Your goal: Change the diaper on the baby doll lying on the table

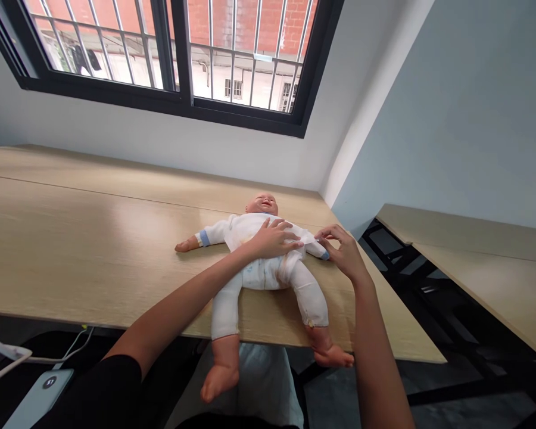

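Observation:
A baby doll (pixel 259 271) in a white suit with blue cuffs and a diaper lies on its back on the wooden table (pixel 93 238), head toward the window, legs hanging over the near edge. My left hand (pixel 274 238) lies flat on the doll's chest, fingers stretched out over the white cloth. My right hand (pixel 342 250) is at the doll's arm on the right side, fingers curled and pinching the sleeve near its blue cuff.
A second wooden table (pixel 473 250) stands at the right across a dark gap. A barred window (pixel 183 53) is above the far wall. A phone (pixel 40 396) and white cable (pixel 9 357) are at the lower left.

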`<state>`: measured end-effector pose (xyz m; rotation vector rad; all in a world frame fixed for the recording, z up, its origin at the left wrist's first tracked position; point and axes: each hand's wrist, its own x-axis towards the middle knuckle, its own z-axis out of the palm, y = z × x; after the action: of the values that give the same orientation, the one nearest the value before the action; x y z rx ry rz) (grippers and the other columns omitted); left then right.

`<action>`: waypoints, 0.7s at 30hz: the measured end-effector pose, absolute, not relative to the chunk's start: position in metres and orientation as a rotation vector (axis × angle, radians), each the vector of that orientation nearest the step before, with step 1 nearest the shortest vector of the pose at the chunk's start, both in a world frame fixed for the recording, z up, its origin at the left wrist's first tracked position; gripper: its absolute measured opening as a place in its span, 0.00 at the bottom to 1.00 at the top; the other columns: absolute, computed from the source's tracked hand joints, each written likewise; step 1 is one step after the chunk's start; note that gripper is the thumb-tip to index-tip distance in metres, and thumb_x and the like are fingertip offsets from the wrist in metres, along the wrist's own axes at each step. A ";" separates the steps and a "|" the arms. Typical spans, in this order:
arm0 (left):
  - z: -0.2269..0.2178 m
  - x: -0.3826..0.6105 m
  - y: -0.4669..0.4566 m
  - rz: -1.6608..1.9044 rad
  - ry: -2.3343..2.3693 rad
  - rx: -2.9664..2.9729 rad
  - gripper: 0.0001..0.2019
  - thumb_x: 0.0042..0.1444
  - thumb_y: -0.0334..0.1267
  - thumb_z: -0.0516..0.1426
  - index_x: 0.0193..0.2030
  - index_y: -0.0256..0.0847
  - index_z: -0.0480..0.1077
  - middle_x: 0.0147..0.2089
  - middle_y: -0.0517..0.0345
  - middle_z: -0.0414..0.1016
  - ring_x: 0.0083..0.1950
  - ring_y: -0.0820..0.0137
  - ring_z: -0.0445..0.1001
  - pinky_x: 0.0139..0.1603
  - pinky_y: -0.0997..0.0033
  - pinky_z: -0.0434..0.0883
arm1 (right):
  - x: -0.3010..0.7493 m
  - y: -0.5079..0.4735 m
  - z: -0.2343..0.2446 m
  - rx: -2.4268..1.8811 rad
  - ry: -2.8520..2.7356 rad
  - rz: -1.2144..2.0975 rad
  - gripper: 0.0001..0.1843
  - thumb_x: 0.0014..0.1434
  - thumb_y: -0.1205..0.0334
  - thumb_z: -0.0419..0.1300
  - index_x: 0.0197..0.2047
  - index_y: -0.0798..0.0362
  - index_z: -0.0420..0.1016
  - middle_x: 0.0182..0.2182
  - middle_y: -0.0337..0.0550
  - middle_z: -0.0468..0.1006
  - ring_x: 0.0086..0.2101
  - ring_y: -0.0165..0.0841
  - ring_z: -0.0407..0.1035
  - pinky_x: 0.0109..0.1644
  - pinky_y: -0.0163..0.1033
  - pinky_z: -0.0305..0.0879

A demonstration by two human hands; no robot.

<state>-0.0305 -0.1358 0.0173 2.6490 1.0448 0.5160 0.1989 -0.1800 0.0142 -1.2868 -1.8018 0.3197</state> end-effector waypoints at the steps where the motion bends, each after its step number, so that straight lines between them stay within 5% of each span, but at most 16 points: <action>1: 0.017 -0.031 -0.136 0.502 1.087 2.644 0.23 0.66 0.58 0.46 0.55 0.54 0.74 0.70 0.56 0.61 0.74 0.59 0.51 0.75 0.39 0.47 | 0.199 -0.180 0.014 -1.285 -1.803 0.325 0.20 0.60 0.47 0.59 0.40 0.58 0.76 0.41 0.43 0.74 0.43 0.21 0.67 0.49 0.29 0.64; 6: 0.015 -0.030 -0.137 0.471 1.168 2.640 0.24 0.67 0.56 0.44 0.52 0.50 0.76 0.72 0.52 0.55 0.76 0.55 0.46 0.75 0.34 0.43 | 0.193 -0.182 0.014 -1.256 -1.824 0.340 0.21 0.60 0.46 0.58 0.40 0.58 0.75 0.41 0.44 0.74 0.43 0.22 0.67 0.50 0.30 0.65; 13: 0.009 -0.024 -0.133 0.566 1.177 2.655 0.20 0.68 0.42 0.40 0.48 0.40 0.72 0.58 0.45 0.68 0.66 0.57 0.60 0.71 0.36 0.52 | 0.162 -0.183 0.017 -1.136 -2.027 0.308 0.18 0.64 0.49 0.54 0.40 0.57 0.75 0.41 0.44 0.72 0.44 0.21 0.67 0.51 0.29 0.63; 18: 0.003 -0.025 -0.122 0.706 1.145 2.486 0.07 0.61 0.39 0.54 0.42 0.38 0.70 0.52 0.49 0.71 0.61 0.57 0.65 0.71 0.39 0.53 | 0.143 -0.183 0.017 -1.137 -2.134 0.284 0.16 0.66 0.53 0.52 0.40 0.56 0.74 0.42 0.43 0.72 0.45 0.20 0.66 0.52 0.28 0.62; 21: -0.001 -0.028 -0.111 0.839 1.091 2.312 0.10 0.52 0.35 0.63 0.40 0.37 0.70 0.50 0.50 0.74 0.57 0.58 0.69 0.69 0.43 0.58 | 0.132 -0.181 0.019 -1.151 -2.256 0.259 0.15 0.66 0.57 0.50 0.40 0.56 0.75 0.42 0.43 0.72 0.45 0.22 0.65 0.51 0.30 0.60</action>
<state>-0.0277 -0.1111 -0.0012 2.3115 1.0907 0.8386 0.1323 -0.1810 0.0191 -1.1511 -2.2564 0.2595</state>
